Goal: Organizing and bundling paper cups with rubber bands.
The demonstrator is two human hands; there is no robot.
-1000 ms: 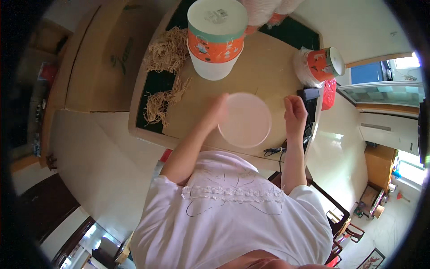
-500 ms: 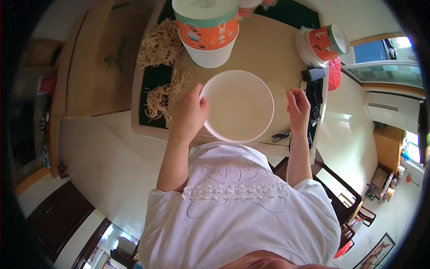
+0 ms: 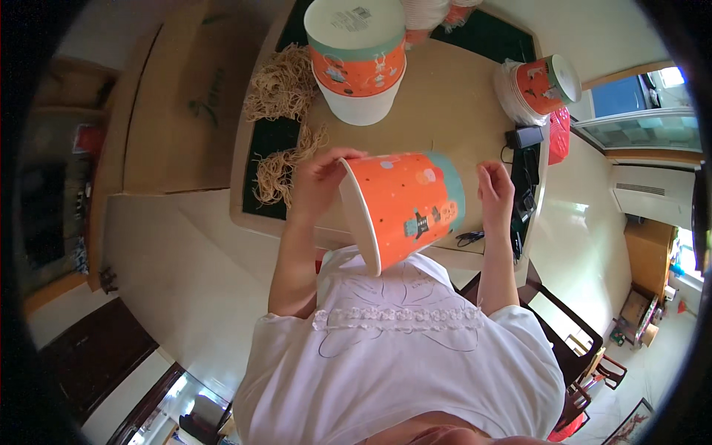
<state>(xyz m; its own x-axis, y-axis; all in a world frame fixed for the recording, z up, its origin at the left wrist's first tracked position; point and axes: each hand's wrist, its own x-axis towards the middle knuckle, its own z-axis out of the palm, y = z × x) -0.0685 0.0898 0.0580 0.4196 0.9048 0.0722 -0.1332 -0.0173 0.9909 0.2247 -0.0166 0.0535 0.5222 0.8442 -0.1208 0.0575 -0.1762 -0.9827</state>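
Note:
My left hand [image 3: 314, 184] is closed on the white rim of an orange paper bucket [image 3: 400, 208]. The bucket lies tilted on its side in the air, its mouth toward the left and its green-banded base toward the right. Small cartoon figures decorate its wall. Just right of the base, my right hand [image 3: 495, 189] is held up apart from the bucket, fingers curled in a pinch; whatever they may hold is too small to make out. Beyond the bucket, an upside-down stack of similar buckets [image 3: 356, 74] stands on the table [image 3: 460, 96].
Tangled beige paper shreds [image 3: 282, 85] lie at the table's left side. Another wrapped bucket stack [image 3: 538, 85] sits at the far right, near a black adapter [image 3: 523, 137] and a cable [image 3: 469, 238]. A large cardboard box [image 3: 174, 119] stands left. A dark wooden chair [image 3: 567, 319] is at lower right.
My left hand has tipped the bucket from mouth-up onto its side, so its orange outer wall now shows. My right hand stays in a pinch beside it. The view has shifted slightly.

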